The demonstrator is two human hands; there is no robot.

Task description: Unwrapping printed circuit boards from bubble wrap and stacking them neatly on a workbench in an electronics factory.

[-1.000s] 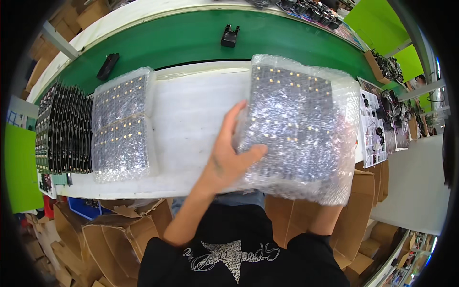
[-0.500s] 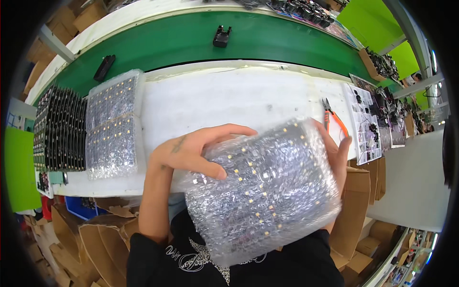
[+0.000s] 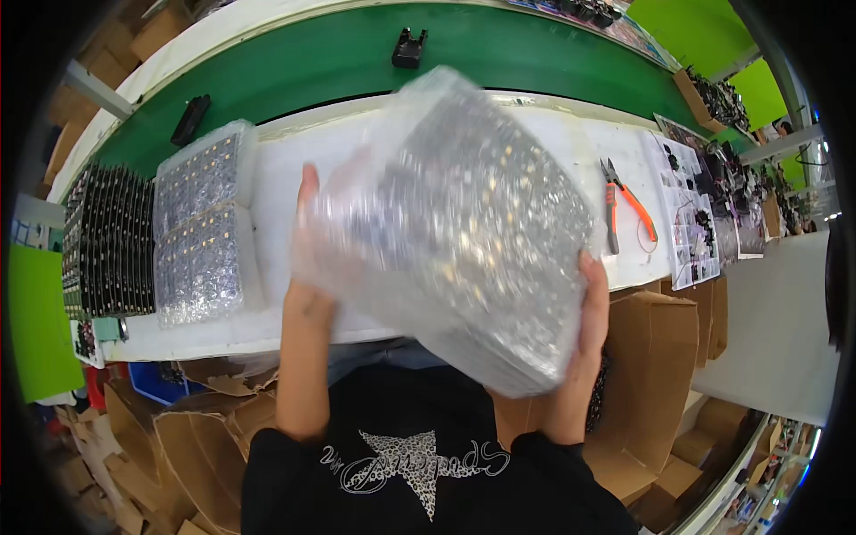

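Tilted in the air above the front of the table is a bubble-wrapped pack of circuit boards [image 3: 499,223], smeared by motion. Rows of small yellowish squares show through its clear wrap. My right hand [image 3: 590,308] grips its right edge, fingers partly hidden behind it. At the left edge my left hand [image 3: 312,227] holds the pack, mostly covered by loose, blurred wrap; one finger sticks up beside it. Orange-handled pliers [image 3: 627,209] lie with jaws apart to the right of the pack. Two more wrapped packs [image 3: 203,223] rest on the left of the table.
A row of upright black boards [image 3: 109,241] stands at far left. Behind the white table [image 3: 281,169] runs a green belt [image 3: 303,67] carrying two black plastic parts [image 3: 409,48]. A compartment tray of small parts [image 3: 687,214] sits at right. Cardboard boxes [image 3: 655,383] stand below.
The wrapped pack has been raised away from my body and turned, its upper end now reaching toward the belt. My left hand has gone from its top face to its left edge.
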